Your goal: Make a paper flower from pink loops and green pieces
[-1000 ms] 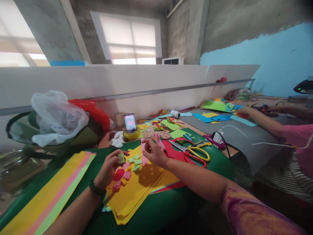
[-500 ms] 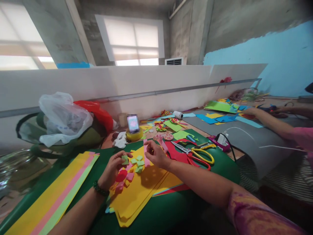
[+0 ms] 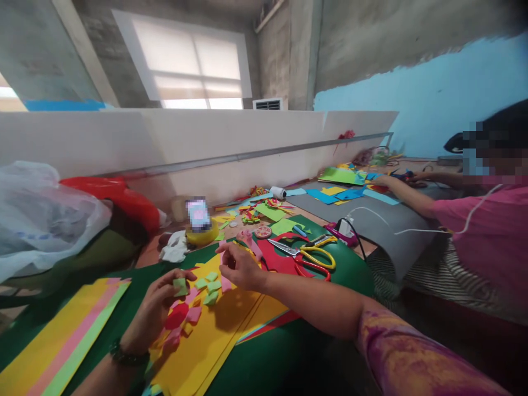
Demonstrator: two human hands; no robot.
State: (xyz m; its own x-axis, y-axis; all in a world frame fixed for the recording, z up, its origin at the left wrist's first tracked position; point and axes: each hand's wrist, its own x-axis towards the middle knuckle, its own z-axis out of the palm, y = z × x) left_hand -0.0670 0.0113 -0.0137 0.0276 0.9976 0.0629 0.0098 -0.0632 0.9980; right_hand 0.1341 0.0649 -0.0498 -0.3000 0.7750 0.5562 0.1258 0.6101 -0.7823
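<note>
My left hand [image 3: 159, 305], with a dark beaded bracelet on its wrist, pinches a small green felt-like square [image 3: 180, 286] between thumb and fingers. Several loose squares in green [image 3: 213, 286], pink [image 3: 193, 314] and yellow lie beside it, around a red round piece [image 3: 177, 317]. They rest on a stack of yellow sheets [image 3: 218, 335]. My right hand [image 3: 243, 268] hovers over the far part of the stack, fingers curled to a pinch; what they hold is hidden. A pink strip [image 3: 226, 284] shows just below those fingers.
Scissors with yellow and red handles [image 3: 317, 257] lie on red sheets at the right. Long yellow, pink and green strips [image 3: 70, 335] lie at left. A phone [image 3: 198, 213] stands on a yellow tape roll [image 3: 202, 234]. Another person [image 3: 478, 220] works at far right.
The view has turned right, so everything sits further left and more of the other person shows. My left hand still pinches the green square; both hands keep nearly the same pose.
</note>
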